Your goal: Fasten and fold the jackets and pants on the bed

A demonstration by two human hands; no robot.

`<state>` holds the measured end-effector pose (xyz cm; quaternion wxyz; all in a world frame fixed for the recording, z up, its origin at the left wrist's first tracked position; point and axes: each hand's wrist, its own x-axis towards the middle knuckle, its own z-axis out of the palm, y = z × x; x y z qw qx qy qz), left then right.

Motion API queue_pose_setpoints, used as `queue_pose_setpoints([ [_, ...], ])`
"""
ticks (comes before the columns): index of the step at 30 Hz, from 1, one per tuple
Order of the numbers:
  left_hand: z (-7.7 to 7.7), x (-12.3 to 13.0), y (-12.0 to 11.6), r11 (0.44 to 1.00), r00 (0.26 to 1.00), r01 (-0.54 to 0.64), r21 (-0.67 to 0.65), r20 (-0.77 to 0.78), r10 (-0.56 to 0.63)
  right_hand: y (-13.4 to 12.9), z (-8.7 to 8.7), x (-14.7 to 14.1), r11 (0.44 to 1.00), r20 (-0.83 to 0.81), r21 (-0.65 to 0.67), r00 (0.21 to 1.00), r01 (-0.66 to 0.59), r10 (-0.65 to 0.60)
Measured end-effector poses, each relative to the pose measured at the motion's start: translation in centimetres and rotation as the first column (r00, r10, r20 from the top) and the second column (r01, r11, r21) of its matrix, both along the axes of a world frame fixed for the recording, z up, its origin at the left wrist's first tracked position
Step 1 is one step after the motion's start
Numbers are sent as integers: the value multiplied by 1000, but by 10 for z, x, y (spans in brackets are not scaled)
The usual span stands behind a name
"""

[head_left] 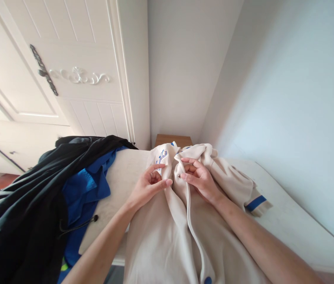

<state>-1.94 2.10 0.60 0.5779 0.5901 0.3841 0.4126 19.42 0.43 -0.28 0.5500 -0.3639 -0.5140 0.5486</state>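
Note:
A cream jacket (161, 244) with blue embroidery lies front up before me, its two front edges side by side. On the left front edge, just below the embroidery, my left hand (151, 183) has thumb and forefinger bent around the cloth, a ring on one finger. My right hand (201, 179) holds the other front edge between thumb and fingers, the thumb tip beside a small snap. A blue button (208, 280) shows low on that edge. One sleeve, with a blue-banded cuff (255, 203), stretches to the right.
Black clothing (31, 213) and a blue garment (87, 189) with a drawcord are heaped at left. The pale padded surface (125, 169) lies beneath the jacket. Behind are a white wardrobe (96, 51), a brown wooden piece (174, 139) and grey walls (288, 86).

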Motion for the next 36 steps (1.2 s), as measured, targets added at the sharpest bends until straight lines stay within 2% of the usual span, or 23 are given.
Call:
queue_pose_setpoints([
  [6, 4, -2, -3, 980, 981, 129, -149, 166, -104, -2, 2, -1, 999, 85, 23, 996, 26, -28],
  [10, 5, -2, -3, 986, 970, 122, -112, 224, -94, -4, 2, -3, 998, 167, 33, 984, 49, -54],
  [12, 4, 0, -5, 994, 979, 93, -56, 190, -80, -5, 1, -4, 998, 191, 31, 979, 61, -66],
  [16, -1, 5, -8, 995, 997, 75, 65, 8, -75, -6, 3, -5, 996, 196, 35, 977, 77, -82],
  [19, -6, 6, -9, 993, 997, 50, 109, -59, -44, -7, 3, -6, 995, 218, 35, 971, 96, -101],
  [21, -7, 5, -8, 997, 999, 44, 65, -34, -42, -7, 3, -6, 994, 233, 30, 966, 108, -112],
  [26, -2, 3, -6, 982, 986, 102, -159, 144, -80, -7, 0, -6, 993, 200, 35, 973, 109, -114],
  [31, 1, 6, -7, 976, 967, 76, -203, 255, -22, -7, -2, -6, 989, 229, 64, 962, 135, -146],
  [36, -1, 8, -7, 977, 957, 52, -207, 290, 10, -8, -4, -8, 980, 245, 114, 952, 162, -185],
])
